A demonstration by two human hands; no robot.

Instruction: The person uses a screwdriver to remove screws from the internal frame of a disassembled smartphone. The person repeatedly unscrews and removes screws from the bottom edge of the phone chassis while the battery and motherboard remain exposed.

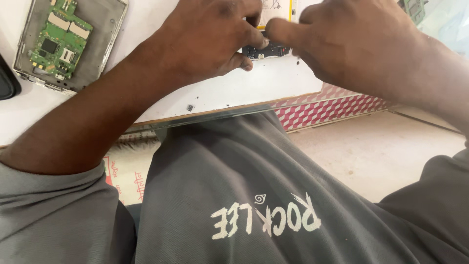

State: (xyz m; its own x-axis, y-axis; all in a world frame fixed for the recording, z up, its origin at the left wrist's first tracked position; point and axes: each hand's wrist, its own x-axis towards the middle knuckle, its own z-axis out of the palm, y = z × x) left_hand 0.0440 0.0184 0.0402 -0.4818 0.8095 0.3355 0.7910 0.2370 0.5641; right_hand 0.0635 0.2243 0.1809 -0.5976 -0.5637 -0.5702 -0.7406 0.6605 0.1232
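Black board strip [266, 50] lengthwise left-to-right

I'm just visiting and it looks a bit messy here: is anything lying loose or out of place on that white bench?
Yes. A tiny dark chip lies alone near the edge of the white bench, apart from the small black part both hands pinch. At the left, an opened device shows its green circuit board.

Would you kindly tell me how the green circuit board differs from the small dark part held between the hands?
The green circuit board lies untouched in a grey metal frame; the small dark part is pinched between the left hand and right hand. The board is green and much larger; the part is black. Both sit over the white table.
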